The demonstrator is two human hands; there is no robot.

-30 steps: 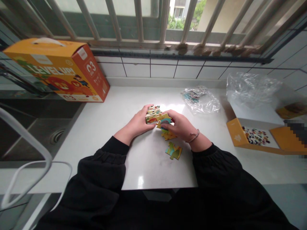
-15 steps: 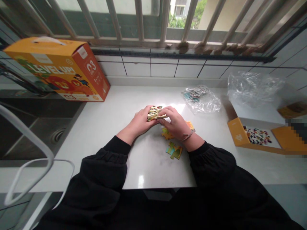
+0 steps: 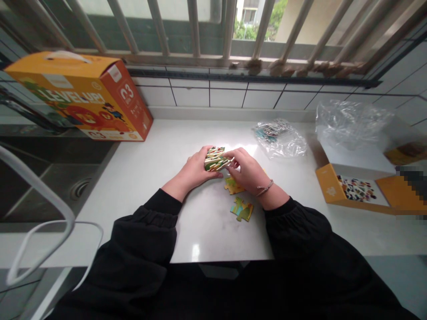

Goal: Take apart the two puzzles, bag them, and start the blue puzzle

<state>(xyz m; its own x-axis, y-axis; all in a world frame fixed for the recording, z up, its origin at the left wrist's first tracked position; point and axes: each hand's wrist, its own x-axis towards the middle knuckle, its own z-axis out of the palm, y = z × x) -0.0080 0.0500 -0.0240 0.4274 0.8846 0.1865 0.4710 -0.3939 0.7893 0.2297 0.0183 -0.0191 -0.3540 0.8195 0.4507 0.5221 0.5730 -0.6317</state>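
My left hand point(image 3: 194, 171) grips a stack of colourful jigsaw pieces point(image 3: 215, 159) held on edge above the white counter point(image 3: 160, 151). My right hand point(image 3: 247, 171), with a bracelet at the wrist, has its fingertips pinched on the right end of the same stack. Under my right hand lies a loose yellow puzzle piece point(image 3: 232, 186). A green and yellow piece point(image 3: 242, 210) lies nearer to me on the counter.
An orange puzzle box point(image 3: 80, 100) stands at the back left beside a sink point(image 3: 66, 186). A crumpled clear bag with pieces point(image 3: 279, 138) lies behind my right hand. At the right are an open orange box tray point(image 3: 356, 191) and more clear plastic point(image 3: 350, 122).
The stack was turned from flat, face up, to standing on edge between both hands. My right hand slid a little over the loose pieces and back.
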